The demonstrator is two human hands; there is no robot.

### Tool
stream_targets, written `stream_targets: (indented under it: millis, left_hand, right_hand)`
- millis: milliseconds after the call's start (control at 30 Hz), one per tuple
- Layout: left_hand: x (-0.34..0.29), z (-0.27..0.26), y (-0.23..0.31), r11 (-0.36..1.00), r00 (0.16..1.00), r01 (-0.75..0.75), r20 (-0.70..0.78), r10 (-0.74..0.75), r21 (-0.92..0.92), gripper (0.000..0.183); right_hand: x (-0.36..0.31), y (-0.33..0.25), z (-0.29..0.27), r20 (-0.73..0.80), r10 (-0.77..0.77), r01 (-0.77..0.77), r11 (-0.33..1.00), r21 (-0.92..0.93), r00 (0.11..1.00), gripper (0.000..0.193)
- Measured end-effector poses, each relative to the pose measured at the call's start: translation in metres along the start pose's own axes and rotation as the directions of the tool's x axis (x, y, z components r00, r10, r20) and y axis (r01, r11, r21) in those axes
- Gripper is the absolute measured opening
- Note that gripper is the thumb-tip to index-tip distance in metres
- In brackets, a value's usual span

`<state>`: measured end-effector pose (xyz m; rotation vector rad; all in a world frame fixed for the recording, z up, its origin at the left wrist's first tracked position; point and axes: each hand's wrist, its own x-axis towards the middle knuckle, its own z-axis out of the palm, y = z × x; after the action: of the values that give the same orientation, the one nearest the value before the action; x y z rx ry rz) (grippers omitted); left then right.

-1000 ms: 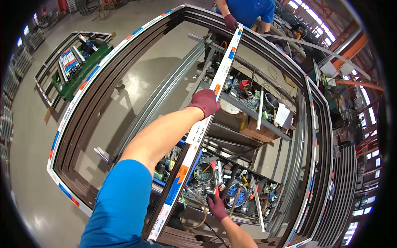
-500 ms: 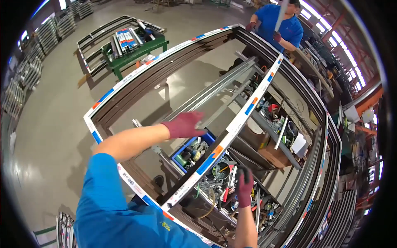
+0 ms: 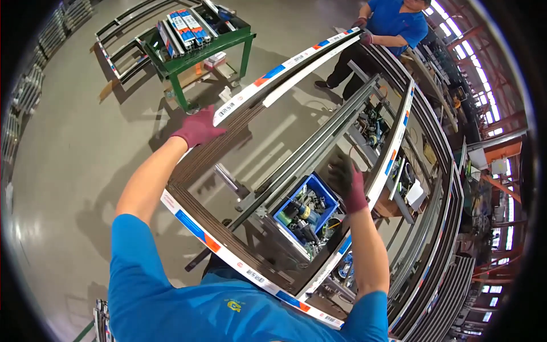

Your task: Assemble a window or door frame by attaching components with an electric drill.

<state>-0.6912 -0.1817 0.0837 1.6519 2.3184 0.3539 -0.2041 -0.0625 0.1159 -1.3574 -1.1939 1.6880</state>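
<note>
the long white-faced bar [image 3: 273, 72] slants from near left to far right, above the left side of the stacked frames [image 3: 191, 223]; the left hand [image 3: 200, 127] grips its near end, a co-worker's hands [image 3: 366, 39] at the far one. the right hand [image 3: 347, 181] is empty, fingers loosely spread, by the blue bin [image 3: 323, 187].

I note grey floor [image 3: 74, 188] left, green bench [image 3: 212, 53] far left, bright panes [image 3: 468, 61] far right.

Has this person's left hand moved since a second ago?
Yes, leftward: a second ago the left hand lay on the middle bar; now it is well left of that bar, at the near end of a long strip.
</note>
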Motion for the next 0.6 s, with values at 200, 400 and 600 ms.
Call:
stream_targets:
  millis: [200, 400, 600]
  left_hand:
    - [0.021, 0.007, -0.049, 0.952, 0.994, -0.072, 0.058, 0.093, -0.297, 0.077]
    - [0.031, -0.008, -0.056, 0.926, 0.991, 0.028, 0.134, 0.024, -0.376, 0.067]
    - [0.048, 0.016, -0.070, 0.940, 0.998, -0.013, 0.057, 0.035, -0.341, 0.065]
  right_hand:
    - [0.140, -0.007, 0.178, 0.130, 0.105, -0.116, 0.990, 0.079, 0.986, 0.062]
    - [0.242, 0.003, 0.300, 0.097, 0.044, -0.065, 0.972, 0.226, 0.994, 0.075]
    - [0.309, -0.005, 0.324, 0.020, 0.106, -0.101, 0.856, 0.508, 0.994, 0.064]
